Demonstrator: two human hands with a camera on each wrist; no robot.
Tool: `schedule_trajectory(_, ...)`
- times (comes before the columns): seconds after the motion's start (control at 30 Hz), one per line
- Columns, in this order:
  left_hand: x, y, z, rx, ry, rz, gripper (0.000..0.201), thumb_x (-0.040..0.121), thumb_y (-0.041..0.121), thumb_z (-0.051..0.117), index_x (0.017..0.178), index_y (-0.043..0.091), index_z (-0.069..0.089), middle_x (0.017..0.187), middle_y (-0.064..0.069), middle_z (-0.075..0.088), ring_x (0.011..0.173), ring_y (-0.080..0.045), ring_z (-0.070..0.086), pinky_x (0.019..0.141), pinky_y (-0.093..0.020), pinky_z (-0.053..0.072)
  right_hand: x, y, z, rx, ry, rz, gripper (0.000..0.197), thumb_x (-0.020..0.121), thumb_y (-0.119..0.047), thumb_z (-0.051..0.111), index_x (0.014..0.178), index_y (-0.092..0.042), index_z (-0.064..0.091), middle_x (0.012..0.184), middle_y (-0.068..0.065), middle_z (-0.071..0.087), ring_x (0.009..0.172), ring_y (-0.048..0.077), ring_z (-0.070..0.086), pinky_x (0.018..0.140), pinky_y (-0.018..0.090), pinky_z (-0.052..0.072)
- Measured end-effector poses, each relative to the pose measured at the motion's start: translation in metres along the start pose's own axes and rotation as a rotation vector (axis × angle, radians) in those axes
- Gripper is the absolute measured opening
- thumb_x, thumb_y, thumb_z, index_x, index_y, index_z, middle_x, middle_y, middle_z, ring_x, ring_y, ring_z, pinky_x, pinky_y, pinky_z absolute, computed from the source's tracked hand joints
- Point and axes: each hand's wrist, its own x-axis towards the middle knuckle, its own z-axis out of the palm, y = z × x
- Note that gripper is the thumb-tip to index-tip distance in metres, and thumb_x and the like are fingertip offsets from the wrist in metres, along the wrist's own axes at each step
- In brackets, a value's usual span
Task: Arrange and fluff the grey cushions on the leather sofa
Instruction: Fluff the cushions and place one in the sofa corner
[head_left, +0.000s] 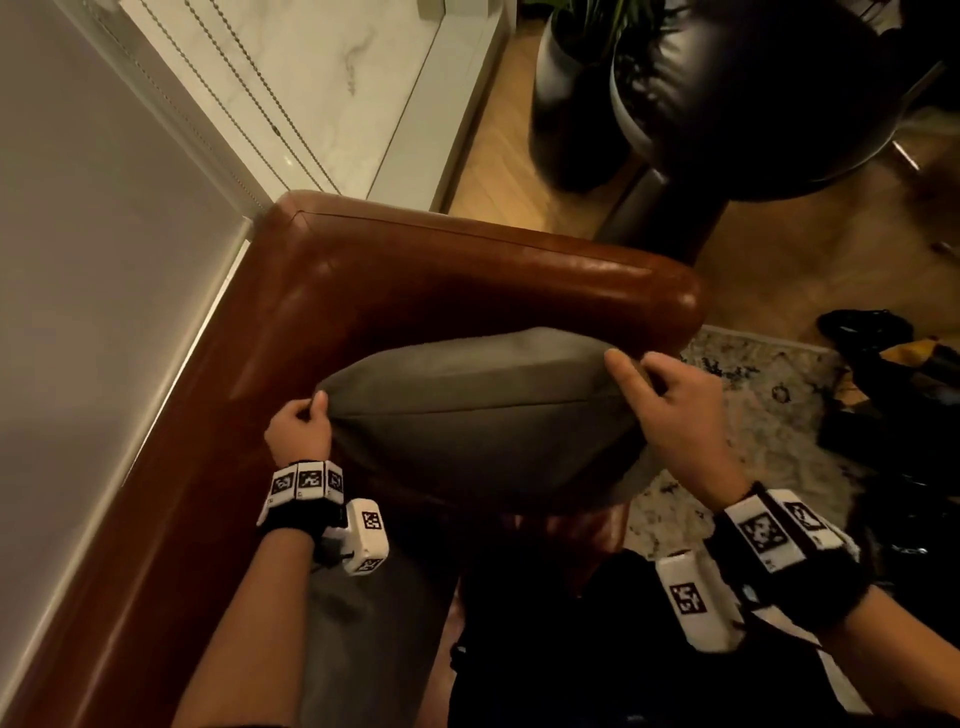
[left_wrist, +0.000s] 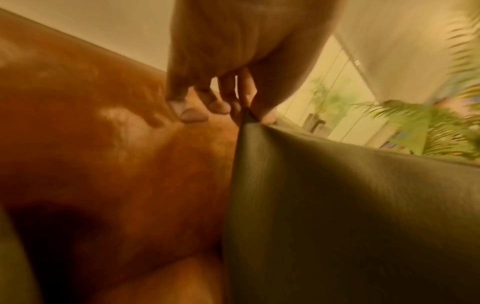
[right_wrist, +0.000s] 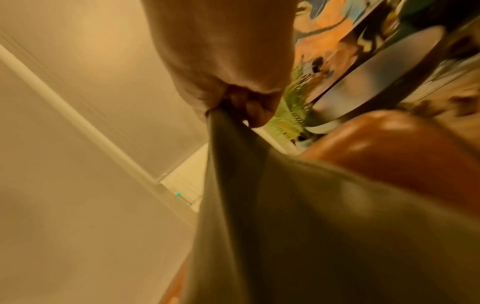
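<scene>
Cushion: a plump grey fabric cushion (head_left: 478, 415) stood on edge in the corner of a glossy brown leather sofa (head_left: 467, 265), its seam running across the top; it leaned toward the sofa's rounded arm and was held by its two upper corners.
Left hand: the person's left hand (head_left: 298, 426) pinched the cushion's left corner between thumb and curled fingers (left_wrist: 221, 105); the left wrist view showed the fabric gathered to a point at the fingertips, beside the leather back.
Right hand: the right hand (head_left: 670, 410) gripped the cushion's right corner, thumb laid over the top edge; in the right wrist view the cloth was bunched in a closed fist, though blur hid the individual fingers.
Second cushion: what appeared to be another grey cushion (head_left: 363, 623) lay on the seat below the left forearm.
Surroundings: a dark round plant pot (head_left: 566, 104) stood on the wooden floor beyond the sofa arm; a pale patterned rug (head_left: 737, 395) lay to the right; a light wall (head_left: 104, 260) ran behind the sofa.
</scene>
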Motion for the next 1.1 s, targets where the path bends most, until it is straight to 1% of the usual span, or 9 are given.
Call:
schedule_trajectory(0.1,0.000,-0.005,0.014,0.089,-0.112,-0.043,0.035,0.092,0.025,0.053,0.117,0.001,0.060,0.123,-0.028,0.055,0.114,-0.041,0.052,0.099,-0.041,0.040,0.020,-0.036,0.022,0.082,-0.013,-0.050,0.049,0.088,-0.031,0.062,0.049,-0.016,0.037,0.045,-0.009,0.031,0.043,0.004,0.036,0.046,0.015,0.025)
schedule_trajectory(0.27,-0.069,0.012,0.014,-0.233,-0.405,0.462,0.077,0.077,0.030,0.071,0.142,0.023,0.030,0.136,-0.001,0.037,0.116,-0.009,0.047,0.090,-0.013,0.044,0.055,-0.077,0.104,0.001,-0.264,-0.043,0.046,0.085,-0.039,0.063,0.049,-0.018,0.042,0.048,-0.009,0.044,0.048,0.003,0.045,0.046,0.017,0.028)
schedule_trajectory(0.37,-0.088,0.012,0.034,-0.159,-0.620,0.495,0.109,0.064,0.038,0.075,0.148,0.018,0.008,0.153,-0.009,0.023,0.140,-0.021,0.031,0.112,-0.032,0.033,0.055,-0.085,0.168,-0.029,-0.441,-0.075,0.031,0.088,-0.034,0.060,0.071,-0.008,0.062,0.074,0.008,0.066,0.077,0.026,0.064,0.064,0.033,0.046)
schedule_trajectory(0.5,-0.055,0.022,0.067,-0.239,-0.413,0.248,0.090,0.086,0.018,0.054,0.148,0.017,-0.011,0.147,-0.038,0.013,0.133,-0.055,0.023,0.107,-0.065,0.024,0.013,-0.065,0.194,-0.203,-0.601,-0.240,0.037,0.092,-0.014,0.048,0.128,-0.007,0.051,0.120,0.018,0.059,0.112,0.036,0.053,0.091,0.048,0.044)
schedule_trajectory(0.67,-0.009,0.027,0.069,0.006,-0.288,0.167,0.080,0.091,0.021,0.055,0.149,0.034,0.000,0.140,-0.029,0.037,0.126,-0.043,0.041,0.102,-0.050,0.037,-0.080,0.054,0.158,-0.513,-0.782,-0.741,0.039,0.082,-0.017,0.048,0.119,-0.017,0.058,0.124,0.005,0.060,0.128,0.028,0.048,0.102,0.054,0.039)
schedule_trajectory(0.8,-0.010,0.017,0.072,0.016,-0.324,0.307,0.089,0.087,0.032,0.061,0.147,0.039,-0.004,0.156,-0.021,-0.003,0.145,-0.038,0.009,0.114,-0.049,0.022,-0.028,0.126,0.125,-1.094,-0.934,-0.882,0.068,0.074,-0.024,0.055,0.139,-0.034,0.039,0.150,-0.010,0.037,0.140,0.015,0.033,0.114,0.059,-0.011)
schedule_trajectory(0.87,-0.022,0.006,0.073,0.198,-0.361,0.479,0.104,0.074,0.051,0.068,0.145,0.043,-0.009,0.155,-0.013,-0.024,0.144,-0.036,-0.013,0.112,-0.059,0.007,0.023,0.139,0.110,-1.200,-0.892,-0.841,0.085,0.072,-0.012,0.057,0.145,-0.041,0.023,0.155,-0.016,0.022,0.143,0.011,0.025,0.107,0.069,-0.012)
schedule_trajectory(0.97,-0.026,0.012,0.086,0.690,-0.352,0.909,0.115,0.062,0.068,0.064,0.142,0.044,-0.016,0.157,-0.004,-0.018,0.139,-0.034,-0.030,0.098,-0.077,-0.005,0.057,0.140,0.095,-1.258,-0.870,-0.824,0.093,0.076,-0.004,0.058,0.146,-0.045,0.011,0.158,-0.017,0.010,0.146,0.012,0.013,0.101,0.078,-0.001)
schedule_trajectory(1.1,-0.011,0.044,0.111,0.872,-0.366,0.891,0.127,0.067,0.034,0.077,0.138,0.045,-0.028,0.157,0.001,-0.022,0.142,-0.037,-0.021,0.095,-0.084,0.001,0.007,0.130,0.123,-1.172,-0.761,-0.825,0.080,0.075,-0.013,0.055,0.146,-0.035,0.025,0.157,-0.009,0.019,0.145,0.018,0.018,0.105,0.070,-0.014)
